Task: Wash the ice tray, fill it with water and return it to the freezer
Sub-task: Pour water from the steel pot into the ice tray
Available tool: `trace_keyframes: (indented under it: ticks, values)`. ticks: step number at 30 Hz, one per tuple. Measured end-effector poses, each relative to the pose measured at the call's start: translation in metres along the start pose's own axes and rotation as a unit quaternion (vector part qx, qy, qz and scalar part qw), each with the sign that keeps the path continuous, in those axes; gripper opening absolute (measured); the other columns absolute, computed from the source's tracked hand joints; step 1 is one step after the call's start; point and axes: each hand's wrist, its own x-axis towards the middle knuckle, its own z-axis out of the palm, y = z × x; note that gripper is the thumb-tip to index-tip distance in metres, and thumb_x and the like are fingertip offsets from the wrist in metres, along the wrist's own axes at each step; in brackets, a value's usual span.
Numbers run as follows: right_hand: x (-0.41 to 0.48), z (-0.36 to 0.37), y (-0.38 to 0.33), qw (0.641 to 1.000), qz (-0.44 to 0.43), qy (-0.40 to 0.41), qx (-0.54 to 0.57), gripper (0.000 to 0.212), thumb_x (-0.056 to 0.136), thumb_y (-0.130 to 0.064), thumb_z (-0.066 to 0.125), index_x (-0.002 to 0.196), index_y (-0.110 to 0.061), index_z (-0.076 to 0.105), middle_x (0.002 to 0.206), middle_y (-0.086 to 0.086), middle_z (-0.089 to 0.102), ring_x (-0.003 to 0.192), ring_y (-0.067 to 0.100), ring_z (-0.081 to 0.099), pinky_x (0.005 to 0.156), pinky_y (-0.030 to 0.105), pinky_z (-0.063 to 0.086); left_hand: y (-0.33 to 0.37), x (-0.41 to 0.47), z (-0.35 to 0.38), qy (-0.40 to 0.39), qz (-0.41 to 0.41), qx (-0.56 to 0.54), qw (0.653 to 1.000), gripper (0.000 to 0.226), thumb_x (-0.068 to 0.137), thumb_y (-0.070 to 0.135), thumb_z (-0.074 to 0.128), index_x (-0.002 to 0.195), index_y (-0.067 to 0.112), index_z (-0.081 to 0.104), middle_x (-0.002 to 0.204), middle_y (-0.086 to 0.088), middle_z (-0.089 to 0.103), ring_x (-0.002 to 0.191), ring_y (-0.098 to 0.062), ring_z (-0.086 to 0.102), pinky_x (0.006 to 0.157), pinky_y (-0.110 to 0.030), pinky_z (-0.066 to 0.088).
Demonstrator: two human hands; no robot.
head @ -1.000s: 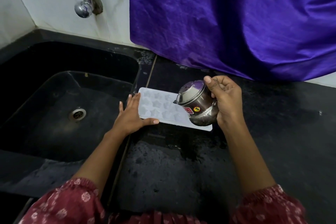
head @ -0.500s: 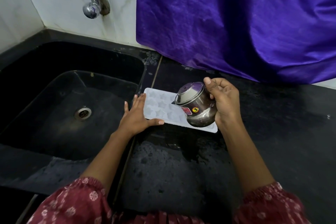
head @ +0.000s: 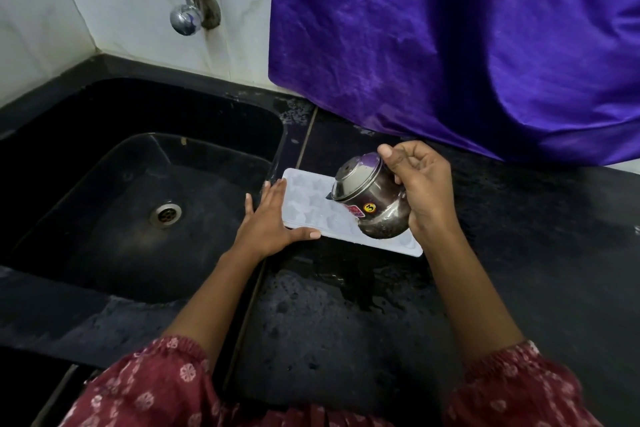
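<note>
The black stone surface [head: 346, 322] is wet beside the black sink [head: 104, 201]. On it, just right of the sink's edge, lies the white plastic ice tray with star-shaped cells [head: 311, 204], flat, presumably for filling. The left hand [head: 268, 224], fingers released, presses its near end to steady it. The right hand [head: 420, 184] grasps a small round steel pot [head: 372, 199], tipped mouth-down over the cells, evidently to pour.

- The ice tray [head: 311, 204] is pale white, with star-shaped cells.
- The pot [head: 370, 199] is shiny steel, with a yellow sticker and a red one.
- The cloth [head: 450, 45] is deep purple.
- The sink [head: 104, 107] and counter [head: 346, 322] are black.
- The wall [head: 121, 3] is white.
- The sleeves [head: 156, 388] are maroon with small pale flowers.
</note>
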Motion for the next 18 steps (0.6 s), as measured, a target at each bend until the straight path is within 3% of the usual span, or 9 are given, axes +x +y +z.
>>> trace_keyframes:
  ticks: [14,18]
  values:
    - [0.0017,0.0024,-0.0028,1.0,-0.006,-0.005,0.012,0.017,0.076,-0.021,0.072,0.069,-0.019,0.056,0.054,-0.011,0.05,0.05,0.0,0.041,0.057,0.014,0.04,0.0016,-0.0003,-0.0014,-0.004,-0.001,0.008,1.0,0.117,0.066,0.065,0.065,0.149,0.016,-0.001,0.158,0.003,0.0,0.142,-0.006,-0.013,0.109,-0.037,-0.021]
    - [0.0009,0.0006,0.0029,0.999,0.013,-0.003,0.04,0.017,0.079,-0.02,0.07,0.069,-0.017,0.056,0.047,-0.015,0.047,0.05,0.0,0.04,0.057,0.014,0.04,0.002,-0.0009,-0.0013,-0.003,-0.002,0.007,1.0,0.117,0.066,0.066,0.065,0.149,0.018,-0.002,0.158,0.004,0.0,0.142,-0.007,-0.013,0.109,-0.037,-0.02]
